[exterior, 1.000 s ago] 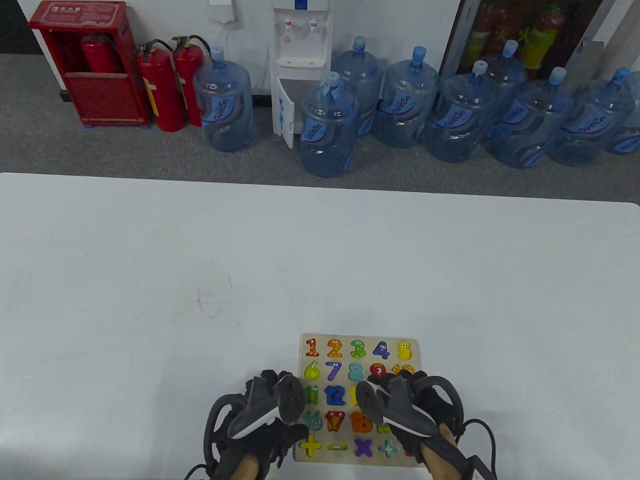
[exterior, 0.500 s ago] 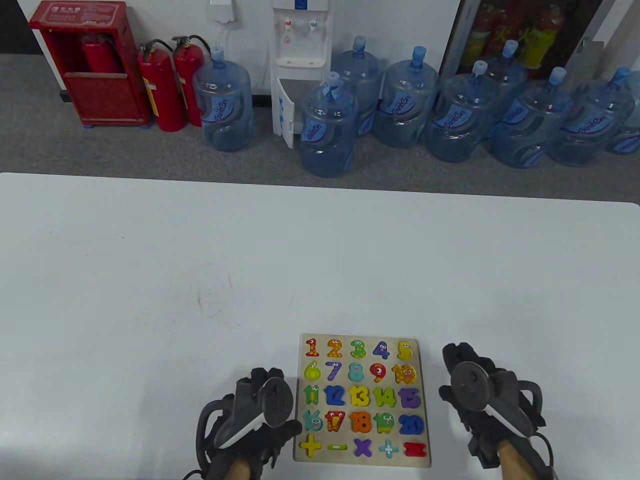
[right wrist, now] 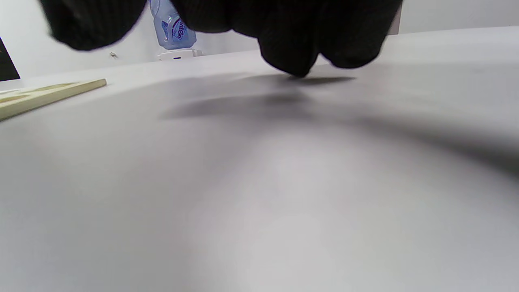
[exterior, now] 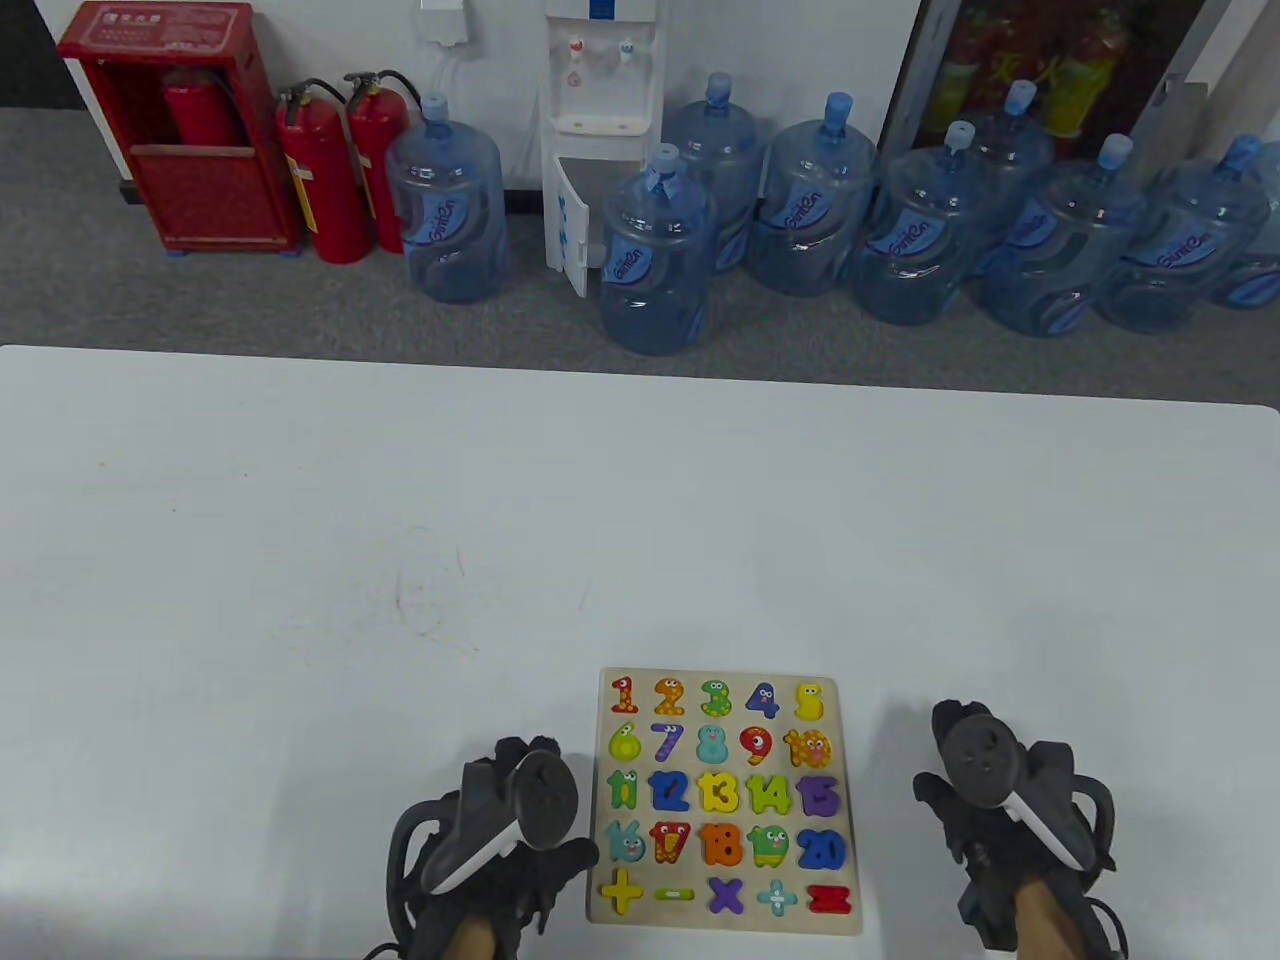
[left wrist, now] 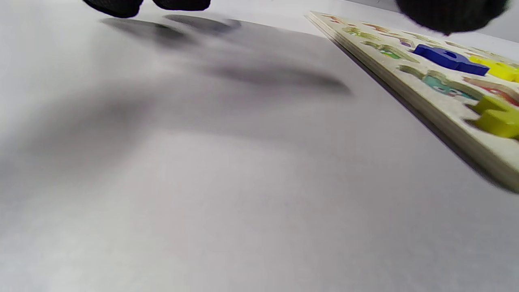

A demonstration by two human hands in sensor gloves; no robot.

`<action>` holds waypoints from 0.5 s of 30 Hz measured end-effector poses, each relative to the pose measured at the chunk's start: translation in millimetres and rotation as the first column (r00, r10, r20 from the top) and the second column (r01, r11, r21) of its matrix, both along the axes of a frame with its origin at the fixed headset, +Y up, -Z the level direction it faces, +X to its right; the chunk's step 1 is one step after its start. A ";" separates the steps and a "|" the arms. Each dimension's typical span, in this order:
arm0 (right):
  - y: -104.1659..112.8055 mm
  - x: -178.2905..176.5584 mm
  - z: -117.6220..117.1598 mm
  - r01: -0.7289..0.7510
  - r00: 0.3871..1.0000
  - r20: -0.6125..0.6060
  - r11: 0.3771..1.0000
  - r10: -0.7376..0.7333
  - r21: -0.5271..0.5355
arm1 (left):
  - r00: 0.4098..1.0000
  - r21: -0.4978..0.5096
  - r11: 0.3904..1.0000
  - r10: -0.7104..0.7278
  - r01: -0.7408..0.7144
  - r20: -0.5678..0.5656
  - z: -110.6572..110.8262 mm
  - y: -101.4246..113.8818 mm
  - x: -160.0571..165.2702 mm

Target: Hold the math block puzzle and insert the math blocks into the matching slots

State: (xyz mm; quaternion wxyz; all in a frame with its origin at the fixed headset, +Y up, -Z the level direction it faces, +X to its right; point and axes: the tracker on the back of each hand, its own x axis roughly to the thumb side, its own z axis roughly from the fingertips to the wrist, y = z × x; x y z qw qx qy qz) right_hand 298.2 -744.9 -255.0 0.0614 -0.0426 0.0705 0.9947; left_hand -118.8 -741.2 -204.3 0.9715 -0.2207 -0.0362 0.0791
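Showing the puzzle board (exterior: 722, 800) flat near the worktop's (exterior: 300, 500) front edge, every visible slot filled with number and sign blocks (exterior: 717, 790). Left hand (exterior: 500, 850) lies just beside it, right hand (exterior: 1010, 810) apart; both hold nothing, though finger spread is unclear. An unsteadied board could slide; blocks apparently standing proud may pop loose.

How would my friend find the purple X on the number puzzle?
Find the wooden puzzle board near the white table's front edge, between the two gloved hands. In its bottom row of signs, the purple X sits in the middle, between a green minus and a light-blue plus.
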 end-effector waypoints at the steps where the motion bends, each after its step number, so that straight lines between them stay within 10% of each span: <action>1: -0.1 -0.2 0.6 0.001 1.000 -0.001 1.000 -0.001 -0.002 | 1.000 -0.002 1.000 -0.001 0.001 0.002 0.0 0.0 0.2; 15: -1.0 -6.9 4.1 -0.011 0.999 -0.030 1.000 0.011 -0.019 | 1.000 -0.011 1.000 -0.001 0.001 0.015 0.7 -0.5 2.4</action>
